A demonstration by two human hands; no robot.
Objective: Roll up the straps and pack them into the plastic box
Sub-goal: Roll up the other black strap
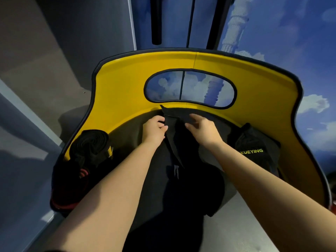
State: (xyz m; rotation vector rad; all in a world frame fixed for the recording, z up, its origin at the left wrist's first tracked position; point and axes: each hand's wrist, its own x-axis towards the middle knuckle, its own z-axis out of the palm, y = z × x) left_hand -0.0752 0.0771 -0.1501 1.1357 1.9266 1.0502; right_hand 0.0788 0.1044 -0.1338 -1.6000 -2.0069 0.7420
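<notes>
Yellow curved panel (127,84) with black edging and an oval window wraps round the far side of our work area, biggest thing in shot; no plastic box that we can make out, so where the packed rolls end up we cannot tell. Dark surface (131,142) sits inside the panel's curve. Black strap (174,135) is wide and limp: its far end lies at the foot of the panel, just under the window, and the rest trails down toward us between our forearms. Rolled black strap (91,142) sits at left against the panel, coil face up, with red-trimmed dark gear just below it. Black bag (254,148) with yellow-green lettering rests at right. Step in hand, we judge: starting the roll at the strap's far end. To do it well, we'd square the end first, fold a tight first turn, keep both edges level so the coil doesn't cone, and keep the tail straight and untwisted. Left hand (154,129) has fingers curled, pinching the strap's left edge near the top. Right hand (203,128) has fingers bent onto the strap's upper right part, gripping the cloth; thumb hidden.
</notes>
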